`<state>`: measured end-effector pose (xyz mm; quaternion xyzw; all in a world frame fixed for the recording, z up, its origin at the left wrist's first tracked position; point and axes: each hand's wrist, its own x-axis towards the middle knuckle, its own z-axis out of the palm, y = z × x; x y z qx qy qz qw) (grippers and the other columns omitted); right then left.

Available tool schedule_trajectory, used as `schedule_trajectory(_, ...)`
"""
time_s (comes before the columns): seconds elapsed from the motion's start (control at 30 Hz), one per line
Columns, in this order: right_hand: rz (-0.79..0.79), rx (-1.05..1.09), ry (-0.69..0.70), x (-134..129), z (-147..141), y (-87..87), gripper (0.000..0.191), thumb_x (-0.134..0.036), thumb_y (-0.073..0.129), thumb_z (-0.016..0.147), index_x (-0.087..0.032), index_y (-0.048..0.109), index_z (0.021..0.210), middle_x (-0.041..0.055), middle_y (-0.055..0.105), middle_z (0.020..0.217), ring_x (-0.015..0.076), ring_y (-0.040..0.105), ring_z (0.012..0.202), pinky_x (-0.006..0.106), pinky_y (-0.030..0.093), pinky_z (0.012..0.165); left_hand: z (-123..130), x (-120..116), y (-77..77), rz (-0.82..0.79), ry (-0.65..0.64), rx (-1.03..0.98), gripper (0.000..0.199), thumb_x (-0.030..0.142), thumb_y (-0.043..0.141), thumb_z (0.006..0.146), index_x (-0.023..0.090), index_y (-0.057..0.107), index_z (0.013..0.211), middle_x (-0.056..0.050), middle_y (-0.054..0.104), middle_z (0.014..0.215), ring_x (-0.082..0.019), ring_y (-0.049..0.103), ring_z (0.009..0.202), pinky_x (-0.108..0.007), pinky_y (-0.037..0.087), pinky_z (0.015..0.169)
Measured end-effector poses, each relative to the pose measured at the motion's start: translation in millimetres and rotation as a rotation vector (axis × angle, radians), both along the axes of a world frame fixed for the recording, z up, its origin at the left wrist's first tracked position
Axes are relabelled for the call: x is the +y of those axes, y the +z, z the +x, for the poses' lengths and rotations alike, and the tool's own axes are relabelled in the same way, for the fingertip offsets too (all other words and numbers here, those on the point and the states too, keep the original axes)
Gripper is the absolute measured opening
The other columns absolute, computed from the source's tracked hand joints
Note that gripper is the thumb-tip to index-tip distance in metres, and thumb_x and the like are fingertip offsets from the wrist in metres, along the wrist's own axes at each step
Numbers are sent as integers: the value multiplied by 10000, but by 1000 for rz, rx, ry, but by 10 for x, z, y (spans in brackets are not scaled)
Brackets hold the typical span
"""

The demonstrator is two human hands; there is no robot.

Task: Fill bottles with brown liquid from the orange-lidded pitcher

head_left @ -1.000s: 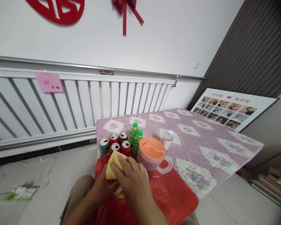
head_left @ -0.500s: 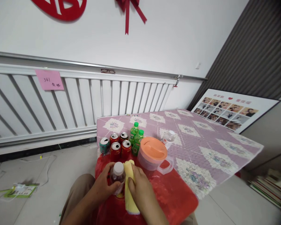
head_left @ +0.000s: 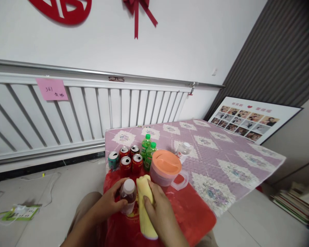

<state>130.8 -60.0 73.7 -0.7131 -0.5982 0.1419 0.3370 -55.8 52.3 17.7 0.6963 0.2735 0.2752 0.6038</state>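
– Since a second ago, the cloth (head_left: pixel 146 212) has come down off the cap (head_left: pixel 129 185) of the bottle (head_left: pixel 128 199), to its right. What's around?
– Flowered purple worktop (head_left: pixel 203 164), red sheet (head_left: pixel 189 218) at its near left, white radiator (head_left: pixel 127 106) along the far wall (head_left: pixel 175 44).
– Anything hard to see?
– Yes, the left hand (head_left: pixel 112 202) hides part of the bottle; the wall sign (head_left: pixel 73 13) is cut off above.
– And the hands?
– Left curled round the bottle, over the red sheet; right hand (head_left: pixel 158 206) gripping the cloth just beside it.
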Motion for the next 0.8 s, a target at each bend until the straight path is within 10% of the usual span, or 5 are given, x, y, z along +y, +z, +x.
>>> schedule_trajectory(0.37,-165,-35,1,111,-59,-276,495,-76,458,810,-53,547,1296,197,610,1244,274,573,1163,375,432,1006,6,-1,60,-10,-66,-30,758,274,661,722,192,324,1396,-128,428,1455,-323,380,1352,-479,282,1144)
schedule_trajectory(0.8,-30,-5,30,130,-73,-31,524,-83,454,806,-103,517,1325,141,595,1243,235,555,1148,348,425,1010,15,-76,79,18,-34,-14,639,220,599,744,186,369,1339,-120,483,1394,-306,430,1307,-467,306,1126)
